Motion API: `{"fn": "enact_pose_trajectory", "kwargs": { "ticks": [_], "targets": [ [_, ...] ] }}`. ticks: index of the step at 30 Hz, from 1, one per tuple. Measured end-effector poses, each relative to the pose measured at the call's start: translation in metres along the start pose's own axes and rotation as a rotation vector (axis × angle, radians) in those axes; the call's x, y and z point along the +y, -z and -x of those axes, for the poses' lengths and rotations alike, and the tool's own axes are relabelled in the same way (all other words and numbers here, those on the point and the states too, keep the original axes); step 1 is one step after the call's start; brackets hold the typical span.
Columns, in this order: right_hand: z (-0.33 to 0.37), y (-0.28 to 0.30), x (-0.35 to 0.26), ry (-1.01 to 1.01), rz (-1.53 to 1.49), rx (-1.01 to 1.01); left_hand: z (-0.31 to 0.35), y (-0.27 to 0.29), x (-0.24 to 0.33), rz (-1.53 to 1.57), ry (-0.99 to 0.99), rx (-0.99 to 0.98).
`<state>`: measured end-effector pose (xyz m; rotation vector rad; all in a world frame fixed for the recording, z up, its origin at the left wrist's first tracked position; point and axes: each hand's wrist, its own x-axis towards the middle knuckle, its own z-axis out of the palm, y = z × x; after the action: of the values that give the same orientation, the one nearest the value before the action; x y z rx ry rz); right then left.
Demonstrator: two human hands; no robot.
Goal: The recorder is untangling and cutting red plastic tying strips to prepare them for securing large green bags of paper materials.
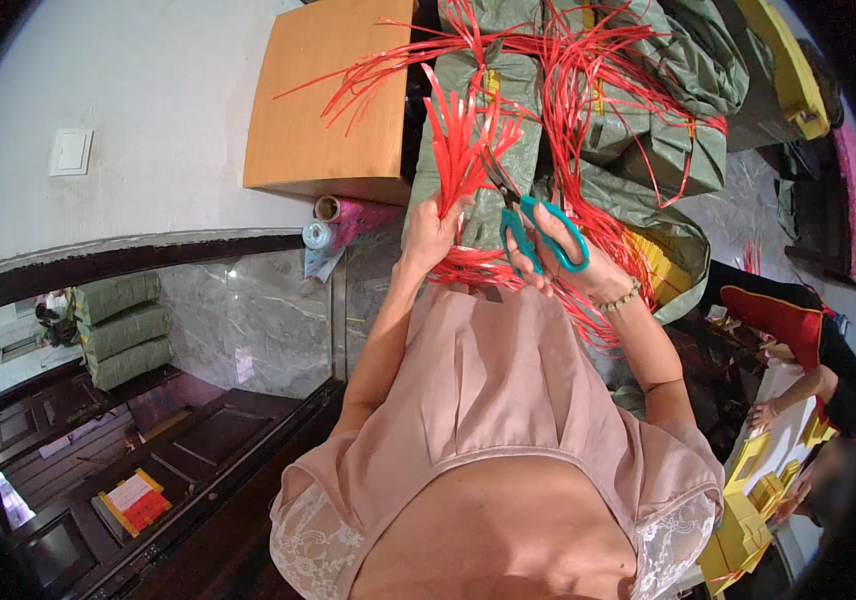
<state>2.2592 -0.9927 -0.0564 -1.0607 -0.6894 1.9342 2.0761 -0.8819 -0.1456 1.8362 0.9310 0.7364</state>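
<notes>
My left hand [433, 232] is closed round a bunch of red plastic strips [460, 150], whose ends fan out upward above the fist. In my right hand [573, 250] are scissors with teal handles [560, 235], fingers through the loops. Their dark blades stand parted close beside the right edge of the bunch. More red strips [573, 120] trail over the green wrapped bundles [598, 140] beyond my hands and down past my right wrist. Under both hands, further strips [473, 268] lie across near my waist. A beaded bracelet [618, 297] circles my right wrist.
A wooden cabinet [333, 100] stands at the far left of the bundles, with rolls of film [333, 235] beneath its corner. An open green sack [683, 255] holds yellow packs at right. Another person's hand [763, 413] rests near yellow boxes [743, 535]. A dark door [218, 440] is at left.
</notes>
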Motion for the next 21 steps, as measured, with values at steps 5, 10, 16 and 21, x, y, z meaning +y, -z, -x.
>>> {"fn": "enact_pose_trajectory", "kwargs": {
  "ticks": [5,10,16,21],
  "targets": [
    [-0.008,0.007,-0.002,0.076,-0.142,0.015,0.004,-0.003,-0.002,-0.024,-0.087,-0.029],
    [-0.002,0.008,-0.003,0.072,-0.123,0.077,0.006,-0.002,-0.005,0.01,-0.049,-0.051],
    [0.009,0.003,-0.006,0.147,0.025,-0.138,0.008,-0.001,-0.006,-0.022,0.021,-0.087],
    [0.005,0.006,-0.014,0.009,0.173,-0.066,0.006,0.001,-0.002,-0.001,-0.006,-0.15]
  ]
}}
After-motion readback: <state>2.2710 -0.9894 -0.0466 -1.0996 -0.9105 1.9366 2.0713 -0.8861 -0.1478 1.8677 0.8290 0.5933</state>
